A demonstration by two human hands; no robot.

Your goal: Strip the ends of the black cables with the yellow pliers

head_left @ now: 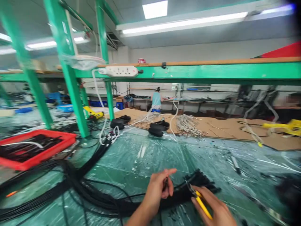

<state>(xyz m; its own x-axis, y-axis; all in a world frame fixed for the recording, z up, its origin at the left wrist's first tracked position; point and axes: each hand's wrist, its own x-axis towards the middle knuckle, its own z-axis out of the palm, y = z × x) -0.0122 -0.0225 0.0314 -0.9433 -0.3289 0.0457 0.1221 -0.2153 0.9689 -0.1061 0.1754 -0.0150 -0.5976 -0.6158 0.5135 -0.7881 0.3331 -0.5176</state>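
Note:
My right hand is closed around a pair of yellow-handled pliers, with the metal jaws up against a thick bundle of black cables. Just to the left, my left hand is above the bundle, its index finger stretched out and the other fingers curled. Something thin and dark, seemingly a black cable, shows between those curled fingers. The bundle's cut-looking ends fan out beyond the pliers. From there the cables run left across the plastic-covered table. Motion blur hides the fine detail at the jaws.
A red tray of dark pieces stands at the left. Green posts carry a shelf with a power strip. Cardboard at the back bears white cables and black devices. A person is far behind.

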